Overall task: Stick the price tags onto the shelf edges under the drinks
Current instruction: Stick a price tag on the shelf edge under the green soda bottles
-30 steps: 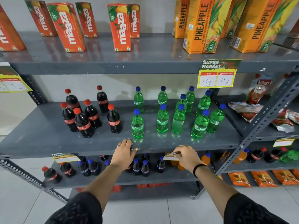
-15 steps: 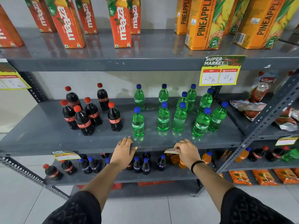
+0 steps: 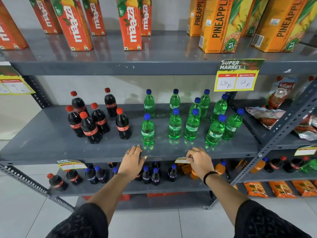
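Note:
Green Sprite bottles (image 3: 175, 125) and dark cola bottles (image 3: 90, 127) stand on the grey middle shelf. My right hand (image 3: 199, 161) is shut on a yellow price tag (image 3: 182, 159) and holds it against the middle shelf's front edge (image 3: 163, 158), below the Sprite bottles. Most of the tag is hidden under my fingers. My left hand (image 3: 133, 159) rests flat on the same edge, fingers spread, holding nothing. Another price tag (image 3: 71, 164) hangs on this edge under the cola bottles.
A large price tag (image 3: 237, 75) hangs on the top shelf edge under pineapple cartons (image 3: 221, 23); red Maaza cartons (image 3: 130, 23) stand to their left. Small bottles fill the lower shelf (image 3: 120, 188). A slanted metal upright (image 3: 281, 127) and snack packets (image 3: 264, 116) are at right.
My hands stay on the shelf edge, the right still pressing the tag. The view has shifted slightly, so the shelves sit lower in the frame.

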Demonstrator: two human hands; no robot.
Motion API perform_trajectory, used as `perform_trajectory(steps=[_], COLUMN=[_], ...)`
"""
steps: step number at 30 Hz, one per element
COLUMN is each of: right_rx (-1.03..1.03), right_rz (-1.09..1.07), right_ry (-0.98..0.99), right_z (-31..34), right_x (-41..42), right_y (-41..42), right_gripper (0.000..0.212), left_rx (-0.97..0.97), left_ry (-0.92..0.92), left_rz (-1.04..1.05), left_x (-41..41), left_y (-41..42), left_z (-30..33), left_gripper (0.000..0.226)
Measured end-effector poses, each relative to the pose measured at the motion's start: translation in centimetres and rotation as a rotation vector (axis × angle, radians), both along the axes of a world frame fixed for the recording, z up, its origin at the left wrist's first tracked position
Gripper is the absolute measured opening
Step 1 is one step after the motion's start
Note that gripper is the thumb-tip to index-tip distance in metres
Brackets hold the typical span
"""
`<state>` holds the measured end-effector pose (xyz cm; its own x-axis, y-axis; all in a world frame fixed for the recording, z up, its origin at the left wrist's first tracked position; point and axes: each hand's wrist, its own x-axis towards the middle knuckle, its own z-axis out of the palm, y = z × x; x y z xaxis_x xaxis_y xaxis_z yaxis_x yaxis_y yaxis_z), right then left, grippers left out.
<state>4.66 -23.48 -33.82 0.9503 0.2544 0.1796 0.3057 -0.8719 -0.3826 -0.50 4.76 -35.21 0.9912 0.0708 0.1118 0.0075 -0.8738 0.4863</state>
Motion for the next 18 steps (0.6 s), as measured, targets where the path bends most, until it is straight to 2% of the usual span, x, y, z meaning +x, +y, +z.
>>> perform_trajectory(steps=[7,13,18], right_rx=[-0.025,-0.197,-0.18], right_rz=[0.002,0.068,0.047], right_ry=[0.016,0.037,0.04], right_z=[0.25,0.79,0.63], right_x=[0.31,0.77,0.73], right_y=[0.03,0.39,0.39], right_gripper=[0.014,0.018,0.016], left_rx=[0.011,0.002,-0.002], left_ry=[-0.007,-0.013,-0.001], left_rz=[0.001,0.002,0.003], left_x=[0.07,0.08,0.11], left_y=[0.05,0.1,0.09], left_z=[-0.21,-0.28,-0.41], left_gripper=[0.036,0.035,0.036])
